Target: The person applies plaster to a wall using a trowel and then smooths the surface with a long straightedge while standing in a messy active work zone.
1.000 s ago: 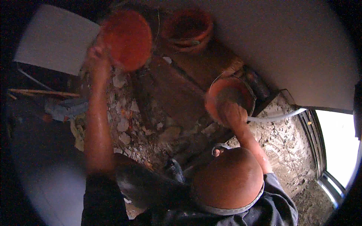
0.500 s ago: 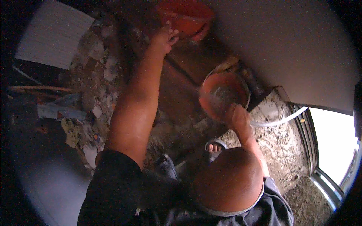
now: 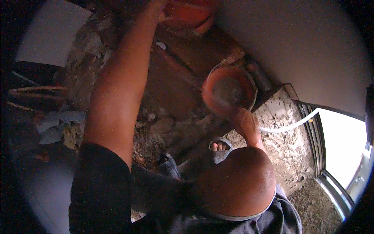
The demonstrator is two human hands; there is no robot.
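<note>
At the far middle, my left hand (image 3: 159, 12) is beside a red plastic bucket (image 3: 187, 17) and seems to touch its side. One finger shows against the bucket; the others are dark and partly cut off by the picture's edge. My right hand (image 3: 246, 123) is closed on the near rim of a smaller red-orange bucket (image 3: 209, 91). That bucket is tilted so its mouth faces me, and a grey, wet-looking layer (image 3: 230, 90) covers its bottom.
A pale wall panel (image 3: 296, 50) slopes down on the right, above a window frame (image 3: 316, 144). A white hose (image 3: 290, 128) curves over muddy ground (image 3: 288, 156). Rubble (image 3: 87, 50) lies at left. My bare knee (image 3: 237, 183) and sandalled foot (image 3: 221, 148) are below.
My left hand has moved farther away and a little left along the far bucket. The right hand keeps its hold on the smaller bucket, whose inside shows more clearly. The view has shifted slightly.
</note>
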